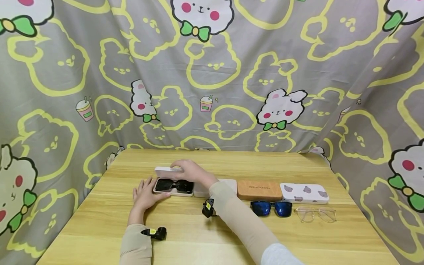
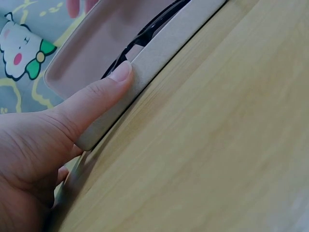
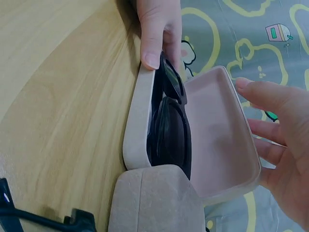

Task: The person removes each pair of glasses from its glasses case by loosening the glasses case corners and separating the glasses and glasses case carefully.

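Observation:
An opened glasses case point(image 1: 181, 194) with a pink-lined lid point(image 3: 217, 130) lies at the left of the row of cases. Black sunglasses point(image 1: 175, 185) sit inside its base. My left hand point(image 1: 145, 194) grips the left end of the base, its thumb on the front wall beside the sunglasses and its other fingers partly hidden behind. My right hand point(image 1: 195, 172) holds the raised lid by its edge, thumb at the rim and fingers against the outer side. In the right wrist view the lid stands tilted back from the sunglasses.
Right of the opened case stand a closed pale case point(image 1: 229, 184), an orange-brown case point(image 1: 259, 190) and a white case with bear prints point(image 1: 304, 193). Blue-lensed sunglasses point(image 1: 271, 208) and thin-framed clear glasses point(image 1: 315, 214) lie before them. A patterned curtain point(image 1: 218, 121) hangs behind the table.

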Action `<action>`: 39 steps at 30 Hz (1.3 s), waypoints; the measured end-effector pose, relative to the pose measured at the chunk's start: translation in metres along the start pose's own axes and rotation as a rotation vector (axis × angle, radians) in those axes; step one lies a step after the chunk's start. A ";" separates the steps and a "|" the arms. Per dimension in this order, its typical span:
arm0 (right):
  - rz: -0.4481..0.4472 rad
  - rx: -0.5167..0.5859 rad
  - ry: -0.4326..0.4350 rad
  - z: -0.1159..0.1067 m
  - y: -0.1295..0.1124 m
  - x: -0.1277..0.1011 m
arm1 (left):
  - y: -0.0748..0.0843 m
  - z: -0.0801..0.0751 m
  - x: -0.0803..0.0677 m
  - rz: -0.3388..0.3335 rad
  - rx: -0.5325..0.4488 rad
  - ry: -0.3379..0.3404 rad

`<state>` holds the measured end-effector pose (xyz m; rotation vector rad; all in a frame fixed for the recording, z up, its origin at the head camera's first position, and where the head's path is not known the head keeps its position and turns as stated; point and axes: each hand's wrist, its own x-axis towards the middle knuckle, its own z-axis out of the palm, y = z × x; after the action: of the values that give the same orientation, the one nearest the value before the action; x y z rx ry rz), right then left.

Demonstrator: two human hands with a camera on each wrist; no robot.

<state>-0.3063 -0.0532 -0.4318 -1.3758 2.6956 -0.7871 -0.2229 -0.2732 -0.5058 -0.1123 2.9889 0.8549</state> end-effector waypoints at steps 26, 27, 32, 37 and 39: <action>0.173 -0.423 -0.093 0.025 -0.022 -0.002 | 0.000 0.000 0.000 -0.005 -0.022 0.007; 0.181 -0.444 -0.095 0.026 -0.023 -0.002 | 0.000 0.000 0.000 -0.004 -0.022 0.008; 0.206 -0.515 -0.104 0.029 -0.025 -0.003 | -0.001 0.001 0.000 0.001 -0.017 0.017; 0.237 -0.528 -0.110 0.030 -0.028 -0.003 | -0.001 0.002 0.001 0.007 -0.021 0.028; 0.254 -0.527 -0.105 0.032 -0.029 -0.001 | -0.001 0.001 0.000 0.007 -0.022 0.030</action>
<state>-0.2763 -0.0796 -0.4471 -1.0505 3.0269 0.0224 -0.2232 -0.2732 -0.5075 -0.1160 3.0103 0.8955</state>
